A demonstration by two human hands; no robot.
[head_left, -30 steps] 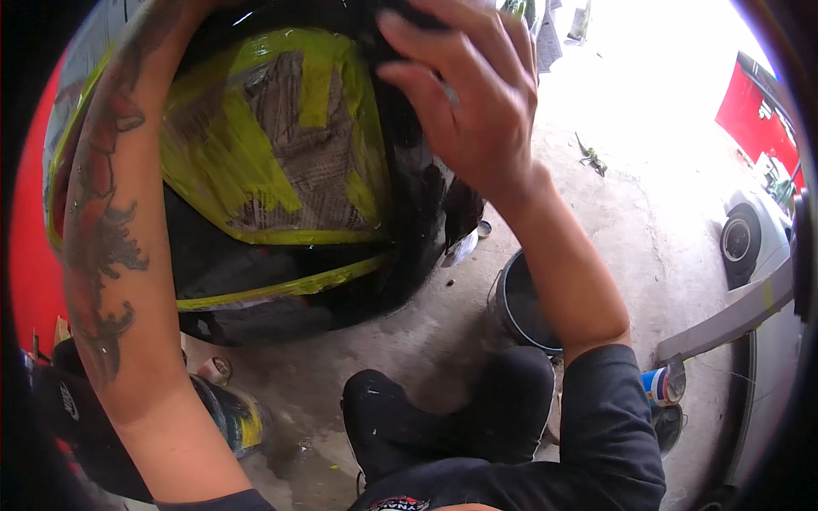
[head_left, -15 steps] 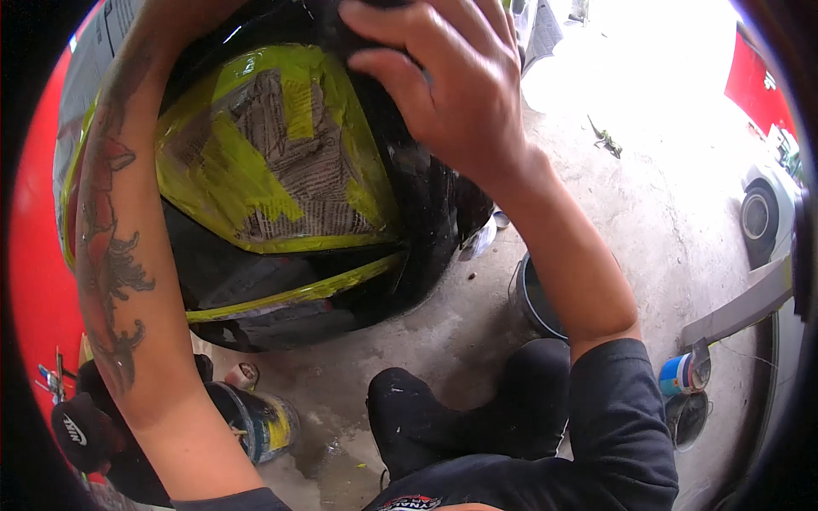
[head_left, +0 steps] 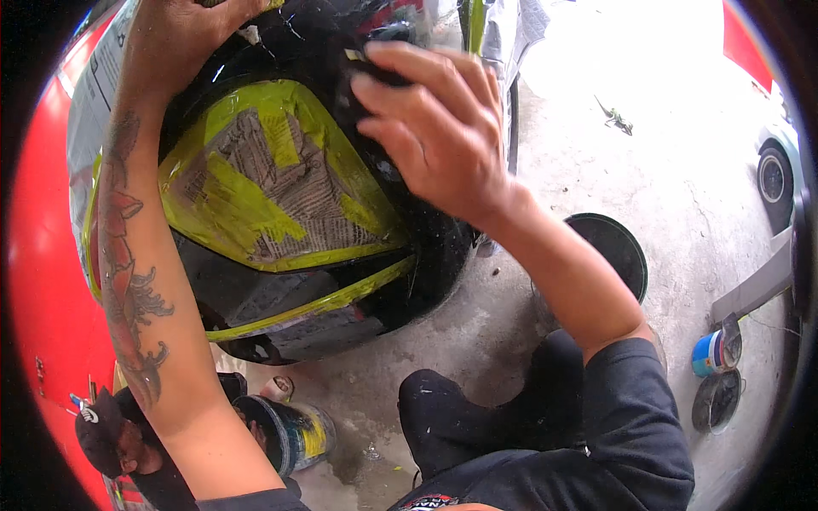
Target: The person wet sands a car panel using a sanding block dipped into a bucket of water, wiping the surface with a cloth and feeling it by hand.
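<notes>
A wet, glossy black car front (head_left: 341, 317) curves before me. Its headlight area (head_left: 298, 183) is masked with newspaper and yellow-green tape, and a tape strip (head_left: 341, 298) runs below. My right hand (head_left: 443, 128), slightly blurred, lies on the black panel beside the headlight's upper right. Its fingers bend around a small dark pad (head_left: 383, 75) with a pale corner. My left hand (head_left: 183, 38) is at the upper left, above the headlight. Its fingers close near something yellowish-green, mostly cut off by the top edge. A small whitish scrap (head_left: 250, 34) sits beside them.
A dark bucket (head_left: 607, 255) stands right of the car. Another, yellow-marked bucket (head_left: 307, 434) is at lower left, near a person in a black cap (head_left: 100, 434). A blue-and-white can (head_left: 709, 353) and dark pot (head_left: 717, 400) stand right, below a pale car (head_left: 777, 162).
My view has shifted, bringing my left hand into sight at the top. My right hand has moved slightly left and down, and the pad under its fingers now shows.
</notes>
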